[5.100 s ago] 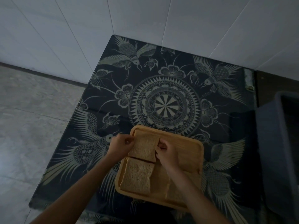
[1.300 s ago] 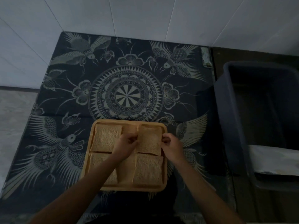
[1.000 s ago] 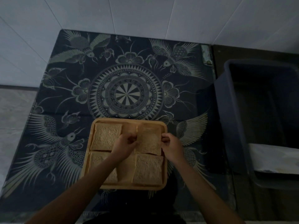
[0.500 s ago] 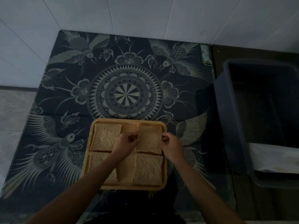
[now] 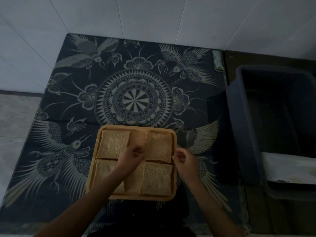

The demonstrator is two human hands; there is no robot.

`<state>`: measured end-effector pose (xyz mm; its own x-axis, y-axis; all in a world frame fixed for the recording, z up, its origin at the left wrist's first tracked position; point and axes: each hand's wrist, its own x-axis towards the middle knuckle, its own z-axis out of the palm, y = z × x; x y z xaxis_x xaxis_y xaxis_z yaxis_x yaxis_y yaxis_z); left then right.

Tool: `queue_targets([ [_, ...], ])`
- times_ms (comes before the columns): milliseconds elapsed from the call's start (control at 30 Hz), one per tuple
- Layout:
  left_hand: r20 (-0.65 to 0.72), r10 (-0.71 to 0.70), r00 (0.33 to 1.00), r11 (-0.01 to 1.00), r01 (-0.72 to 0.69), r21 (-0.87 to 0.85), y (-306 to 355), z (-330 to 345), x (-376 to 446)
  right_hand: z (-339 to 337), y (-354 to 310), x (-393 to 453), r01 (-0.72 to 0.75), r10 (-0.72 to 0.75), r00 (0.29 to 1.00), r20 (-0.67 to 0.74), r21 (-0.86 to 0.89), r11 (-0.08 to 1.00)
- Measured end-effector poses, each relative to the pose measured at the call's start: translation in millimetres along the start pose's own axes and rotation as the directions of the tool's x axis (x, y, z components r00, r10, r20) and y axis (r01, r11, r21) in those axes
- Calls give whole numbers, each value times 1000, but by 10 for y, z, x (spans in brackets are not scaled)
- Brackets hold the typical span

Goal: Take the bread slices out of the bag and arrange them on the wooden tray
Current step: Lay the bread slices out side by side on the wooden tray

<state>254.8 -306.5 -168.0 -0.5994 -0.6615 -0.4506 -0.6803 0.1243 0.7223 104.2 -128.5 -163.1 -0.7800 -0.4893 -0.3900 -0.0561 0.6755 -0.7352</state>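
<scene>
Wooden tray (image 5: 174,168) sits on patterned surface (image 5: 71,103), front centre. Four bread slices (image 5: 113,144) lie flat on it, 2x2 grid. Left hand (image 5: 130,157) over tray middle, fingers curled at left edge of far-right slice (image 5: 159,145); right hand (image 5: 185,162) curled at its right edge. Grip contact: cannot tell. Dark bin (image 5: 248,127) far right.

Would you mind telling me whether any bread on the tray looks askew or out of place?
Nothing stands out. Four bread slices lie flat in a tidy two-by-two grid on the wooden tray; both hands are at the far-right slice.
</scene>
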Motion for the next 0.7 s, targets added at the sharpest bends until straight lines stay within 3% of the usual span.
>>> queue_targets([
  [267, 56, -69, 996, 997, 71, -35, -187, 51, -345, 56, 243, -448, -54, 53, 997, 53, 20, 998],
  [700, 84, -64, 994, 994, 71, -87, -157, 85, -531, 150, 215, -495, -84, 82, 996, 36, 63, 994],
])
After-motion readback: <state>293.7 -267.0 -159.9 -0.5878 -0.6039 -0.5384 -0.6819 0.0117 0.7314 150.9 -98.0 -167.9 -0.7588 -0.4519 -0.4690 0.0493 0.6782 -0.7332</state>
